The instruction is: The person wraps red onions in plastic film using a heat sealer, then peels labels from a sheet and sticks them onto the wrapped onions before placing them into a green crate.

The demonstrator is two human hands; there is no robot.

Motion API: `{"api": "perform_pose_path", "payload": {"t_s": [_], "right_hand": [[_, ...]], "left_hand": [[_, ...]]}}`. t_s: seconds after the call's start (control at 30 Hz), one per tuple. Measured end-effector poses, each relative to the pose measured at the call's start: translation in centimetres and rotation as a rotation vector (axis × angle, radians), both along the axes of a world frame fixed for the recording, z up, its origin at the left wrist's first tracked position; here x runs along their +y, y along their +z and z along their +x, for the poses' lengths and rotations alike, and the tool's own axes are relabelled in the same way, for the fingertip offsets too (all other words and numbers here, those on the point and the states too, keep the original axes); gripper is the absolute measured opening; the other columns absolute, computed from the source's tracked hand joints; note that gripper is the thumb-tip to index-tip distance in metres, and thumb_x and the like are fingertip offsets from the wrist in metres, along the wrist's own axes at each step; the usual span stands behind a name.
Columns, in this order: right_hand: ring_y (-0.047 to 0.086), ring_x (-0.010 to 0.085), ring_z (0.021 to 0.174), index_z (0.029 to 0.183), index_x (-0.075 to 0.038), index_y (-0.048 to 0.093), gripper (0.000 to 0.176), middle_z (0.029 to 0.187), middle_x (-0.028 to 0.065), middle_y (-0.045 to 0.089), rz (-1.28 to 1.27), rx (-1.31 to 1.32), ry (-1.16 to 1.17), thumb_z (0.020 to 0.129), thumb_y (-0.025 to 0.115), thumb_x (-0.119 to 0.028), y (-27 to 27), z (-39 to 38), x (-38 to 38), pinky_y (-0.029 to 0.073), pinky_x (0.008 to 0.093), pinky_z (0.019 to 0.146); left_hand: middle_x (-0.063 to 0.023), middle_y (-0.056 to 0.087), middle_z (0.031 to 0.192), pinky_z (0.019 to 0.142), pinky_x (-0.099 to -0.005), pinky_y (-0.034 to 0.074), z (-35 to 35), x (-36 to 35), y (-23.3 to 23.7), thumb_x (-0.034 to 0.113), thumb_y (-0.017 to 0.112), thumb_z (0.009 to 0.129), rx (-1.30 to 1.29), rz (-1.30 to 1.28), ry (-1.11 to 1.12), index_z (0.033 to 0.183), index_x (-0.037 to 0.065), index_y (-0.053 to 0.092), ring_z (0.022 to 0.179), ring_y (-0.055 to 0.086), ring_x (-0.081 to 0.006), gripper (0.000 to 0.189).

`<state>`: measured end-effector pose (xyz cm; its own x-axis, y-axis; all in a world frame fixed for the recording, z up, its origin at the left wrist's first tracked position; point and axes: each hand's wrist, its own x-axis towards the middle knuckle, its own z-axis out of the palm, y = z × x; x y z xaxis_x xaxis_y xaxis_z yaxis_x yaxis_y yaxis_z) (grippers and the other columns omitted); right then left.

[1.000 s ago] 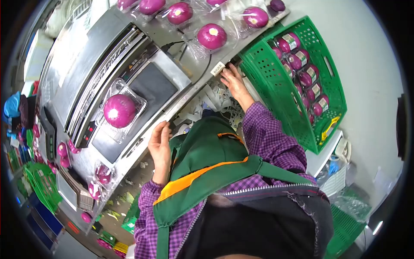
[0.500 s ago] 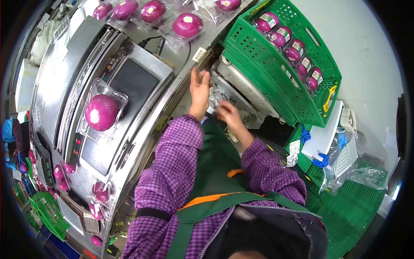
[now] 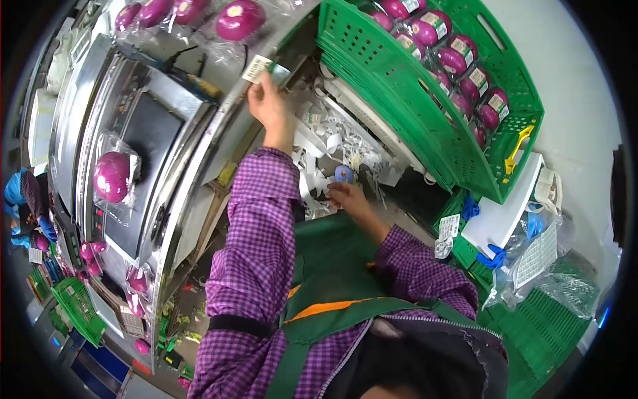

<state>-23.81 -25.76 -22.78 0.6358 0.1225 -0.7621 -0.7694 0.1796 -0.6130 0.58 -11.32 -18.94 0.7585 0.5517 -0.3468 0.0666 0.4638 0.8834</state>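
Observation:
My left hand (image 3: 271, 113) is at the edge of the steel counter, fingertips closed on a small white and green printed label (image 3: 258, 68). Lower and to the right, my right hand (image 3: 349, 199) has its fingers curled; what they hold, if anything, is hidden. Just above those fingers is a small blue round object (image 3: 343, 174). Behind both hands, white paper strips (image 3: 329, 143) lie in a tangled heap. A purple onion (image 3: 111, 177) in a clear plastic tray sits on the scale area, left of my left hand.
Several wrapped onions (image 3: 240, 20) line the counter's far end. At right, a green crate (image 3: 399, 86) holds labelled onion packs (image 3: 455, 56). A white board (image 3: 502, 206), blue gloves (image 3: 492, 256) and plastic bags lie beyond. Another person's blue-gloved hand (image 3: 46, 228) shows at far left.
My left hand has moved to the left along the counter edge, fingertips now at the label. My right hand has drawn slightly lower, away from the left. The view has shifted, exposing more paper strips.

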Motion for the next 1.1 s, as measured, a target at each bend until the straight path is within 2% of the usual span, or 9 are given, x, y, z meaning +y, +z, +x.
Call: {"api": "perform_pose_path", "payload": {"t_s": [0.17, 0.37, 0.57, 0.63, 0.7, 0.83, 0.93, 0.97, 1.1], "right_hand": [[0.059, 0.0093, 0.074, 0.110, 0.000, 0.059, 0.029, 0.089, 0.0045, 0.064, 0.026, 0.047, -0.048, 0.089, 0.060, -0.020, -1.4, -0.2, -4.8, 0.047, 0.0229, 0.065], [0.057, 0.0128, 0.098, 0.120, -0.002, 0.054, 0.041, 0.110, 0.0058, 0.061, 0.400, 0.002, -0.194, 0.095, 0.050, -0.034, 1.5, 5.5, -4.9, 0.045, 0.0269, 0.084], [0.050, 0.0057, 0.070, 0.090, 0.004, 0.062, 0.015, 0.075, 0.0007, 0.059, -0.295, -0.103, 0.066, 0.084, 0.064, -0.010, -3.1, 3.7, -3.5, 0.041, 0.0229, 0.062], [0.054, 0.0075, 0.077, 0.095, 0.004, 0.060, 0.014, 0.083, 0.0030, 0.061, -0.273, -0.123, -0.335, 0.086, 0.061, -0.007, -7.0, 1.5, -2.7, 0.044, 0.0233, 0.069], [0.054, 0.0080, 0.079, 0.097, 0.002, 0.059, 0.014, 0.086, 0.0024, 0.061, -0.300, -0.106, -0.368, 0.087, 0.060, -0.007, -9.1, 0.6, -3.7, 0.043, 0.0231, 0.071], [0.055, 0.0082, 0.083, 0.098, 0.002, 0.059, 0.013, 0.090, 0.0020, 0.061, -0.341, -0.012, -0.244, 0.087, 0.059, -0.005, -14.7, -3.2, -4.4, 0.044, 0.0229, 0.075], [0.054, 0.0064, 0.084, 0.099, 0.001, 0.059, 0.012, 0.090, -0.0002, 0.060, -0.225, 0.015, -0.251, 0.089, 0.056, -0.004, -19.4, -5.0, -3.6, 0.043, 0.0210, 0.075], [0.053, 0.0058, 0.083, 0.100, 0.000, 0.059, 0.012, 0.090, -0.0009, 0.060, -0.141, 0.036, -0.293, 0.089, 0.055, -0.003, -19.9, -4.5, -3.3, 0.042, 0.0206, 0.075], [0.054, 0.0113, 0.100, 0.113, 0.000, 0.054, 0.023, 0.105, 0.0030, 0.059, 0.023, 0.056, -0.312, 0.090, 0.051, 0.000, -20.4, -2.5, -3.7, 0.041, 0.0252, 0.089]], "left_hand": [[0.0049, 0.053, 0.068, 0.058, -0.0220, 0.036, -0.9, -0.3, 1.7, 0.023, 0.067, 0.086, 0.038, -0.026, 0.015, 0.083, 0.014, 0.055, 0.060, 0.046, -0.0060, 0.016], [0.0035, 0.051, 0.064, 0.053, -0.0226, 0.033, -14.1, -2.6, -1.7, 0.016, 0.066, 0.085, 0.375, 0.038, -0.512, 0.076, 0.011, 0.055, 0.056, 0.042, -0.0072, 0.015], [0.0025, 0.058, 0.067, 0.052, -0.0194, 0.037, -20.8, -3.2, -8.0, 0.019, 0.068, 0.086, 0.593, -0.113, -0.717, 0.088, 0.000, 0.066, 0.056, 0.047, -0.0039, 0.019], [-0.0079, 0.067, 0.082, 0.056, -0.0238, 0.046, -19.4, -3.2, -12.6, 0.028, 0.071, 0.083, 0.460, 0.279, -0.884, 0.124, -0.005, 0.049, 0.063, 0.057, -0.0080, 0.057], [-0.0116, 0.068, 0.087, 0.056, -0.0268, 0.049, -17.0, -3.5, -20.1, 0.028, 0.072, 0.081, 0.537, 0.233, -0.813, 0.133, -0.001, 0.039, 0.063, 0.061, -0.0132, 0.068], [-0.0179, 0.058, 0.116, 0.084, -0.0370, 0.048, -9.1, -3.9, -35.9, 0.018, 0.066, 0.079, 0.035, 1.096, -1.054, 0.132, 0.005, 0.042, 0.100, 0.059, -0.0337, 0.059], [-0.0174, 0.046, 0.131, 0.100, -0.0425, 0.037, -2.8, -5.0, -44.0, 0.010, 0.065, 0.077, -0.008, 1.331, -1.222, 0.132, 0.004, 0.040, 0.121, 0.042, -0.0381, 0.061], [-0.0187, 0.044, 0.133, 0.103, -0.0547, 0.028, -1.8, -5.2, -46.4, 0.008, 0.057, 0.077, -0.004, 1.377, -1.194, 0.133, 0.006, 0.039, 0.126, 0.037, -0.0407, 0.058], [-0.0177, 0.055, 0.122, 0.105, -0.0544, 0.025, -1.6, -4.6, -52.4, 0.006, 0.055, 0.077, 0.082, 1.647, -1.171, 0.126, 0.008, 0.049, 0.122, 0.044, -0.0369, 0.050]]}}
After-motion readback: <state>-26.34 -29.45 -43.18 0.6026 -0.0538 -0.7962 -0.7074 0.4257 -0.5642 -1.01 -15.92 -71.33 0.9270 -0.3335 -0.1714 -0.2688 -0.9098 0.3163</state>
